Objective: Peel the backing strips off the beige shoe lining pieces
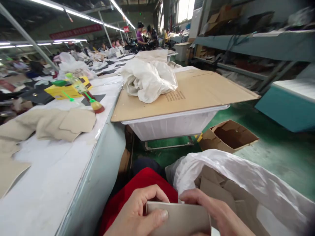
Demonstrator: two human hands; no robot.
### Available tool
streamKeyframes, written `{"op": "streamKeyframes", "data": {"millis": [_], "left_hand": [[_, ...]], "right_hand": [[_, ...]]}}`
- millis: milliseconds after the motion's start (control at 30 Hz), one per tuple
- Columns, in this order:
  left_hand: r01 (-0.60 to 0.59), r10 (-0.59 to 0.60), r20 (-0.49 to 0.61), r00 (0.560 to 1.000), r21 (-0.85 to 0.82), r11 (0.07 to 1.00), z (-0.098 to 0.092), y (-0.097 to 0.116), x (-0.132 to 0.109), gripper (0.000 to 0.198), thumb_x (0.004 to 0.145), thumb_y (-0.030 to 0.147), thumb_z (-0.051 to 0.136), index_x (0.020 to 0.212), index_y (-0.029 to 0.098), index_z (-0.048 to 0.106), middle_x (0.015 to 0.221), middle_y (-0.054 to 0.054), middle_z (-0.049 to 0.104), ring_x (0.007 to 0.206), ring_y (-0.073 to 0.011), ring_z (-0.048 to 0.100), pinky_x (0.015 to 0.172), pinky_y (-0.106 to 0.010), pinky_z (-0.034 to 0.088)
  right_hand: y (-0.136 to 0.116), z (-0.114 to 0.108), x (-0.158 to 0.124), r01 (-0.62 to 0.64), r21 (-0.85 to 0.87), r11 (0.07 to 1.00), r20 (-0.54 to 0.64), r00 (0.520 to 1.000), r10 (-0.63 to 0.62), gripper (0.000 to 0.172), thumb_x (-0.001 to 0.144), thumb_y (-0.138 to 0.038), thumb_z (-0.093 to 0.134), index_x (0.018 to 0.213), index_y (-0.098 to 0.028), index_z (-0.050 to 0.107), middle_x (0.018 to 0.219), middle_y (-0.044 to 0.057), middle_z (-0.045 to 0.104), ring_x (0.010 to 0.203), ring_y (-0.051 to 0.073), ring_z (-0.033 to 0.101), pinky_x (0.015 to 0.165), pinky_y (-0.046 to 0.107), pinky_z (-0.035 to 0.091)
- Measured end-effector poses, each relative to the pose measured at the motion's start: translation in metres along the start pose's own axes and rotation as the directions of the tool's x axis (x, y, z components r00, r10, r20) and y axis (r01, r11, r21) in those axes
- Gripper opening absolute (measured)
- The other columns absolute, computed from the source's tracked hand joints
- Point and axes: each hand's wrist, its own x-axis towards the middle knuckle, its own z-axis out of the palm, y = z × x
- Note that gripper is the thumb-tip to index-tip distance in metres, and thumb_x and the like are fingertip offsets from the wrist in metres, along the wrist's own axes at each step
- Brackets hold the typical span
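Low in the view, above the red cloth (145,183) on my lap, both hands hold a beige sheet piece (182,219) that looks like leather or fabric. My left hand (140,211) grips its left edge, thumb on the near face and fingers behind. Around the right edge curls my right hand (214,209), with its lower fingers partly out of frame. Just right of my hands, a white plastic bag (221,157) gapes and contains several similar beige pieces (216,186). More beige pieces (71,124) lie overlapping on the table to the left.
The white-topped table (56,170) runs along my left, carrying a yellow box (61,91) and a glue brush (95,105). Ahead, a cardboard sheet (204,85) covers a white tub (167,124) under a crumpled bag (150,78). An open carton (221,136) sits on the green floor.
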Motion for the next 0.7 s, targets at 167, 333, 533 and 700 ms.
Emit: {"op": "streamKeyframes", "data": {"millis": [167,333,533,700], "left_hand": [[0.038,-0.034,-0.141,0.989,0.026,0.999,-0.006,-0.051,-0.026,0.014,0.072,0.018,0.055,0.085,0.017,0.059,0.074,0.004,0.050,0.069,-0.0114,0.041,0.061,-0.022,0.030],[0.081,-0.070,-0.238,0.969,0.038,0.996,-0.014,-0.056,-0.041,0.018,0.065,0.012,0.061,0.082,0.017,0.061,0.071,0.006,0.052,0.068,-0.0109,0.044,0.059,-0.022,0.028],[-0.053,0.092,-0.287,0.953,0.141,0.989,-0.019,-0.073,-0.036,0.013,0.064,0.007,0.063,0.071,0.017,0.067,0.071,0.005,0.060,0.069,-0.0119,0.049,0.061,-0.023,0.029],[-0.040,0.085,-0.296,0.951,0.156,0.987,-0.021,-0.082,-0.037,0.010,0.067,0.008,0.064,0.066,0.017,0.067,0.067,0.004,0.058,0.067,-0.0119,0.050,0.061,-0.024,0.029]], "right_hand": [[0.001,0.051,0.038,-0.042,-0.080,0.996,0.182,0.982,0.056,0.025,0.067,-0.017,0.061,0.091,-0.025,0.063,0.086,-0.004,0.068,0.077,0.017,0.060,0.066,0.024,0.041],[-0.016,0.058,0.054,0.025,-0.240,0.970,0.250,0.968,0.037,0.034,0.063,-0.012,0.063,0.093,-0.027,0.064,0.092,-0.003,0.069,0.084,0.020,0.063,0.072,0.025,0.042],[-0.049,0.064,0.066,0.218,-0.518,0.827,0.384,0.923,-0.003,0.020,0.071,-0.013,0.070,0.088,-0.024,0.068,0.090,0.001,0.070,0.083,0.022,0.063,0.069,0.029,0.043],[-0.039,0.074,0.070,0.307,-0.492,0.815,0.420,0.903,-0.086,0.014,0.081,-0.011,0.066,0.087,-0.023,0.067,0.087,0.000,0.069,0.081,0.018,0.062,0.073,0.029,0.044]]}}
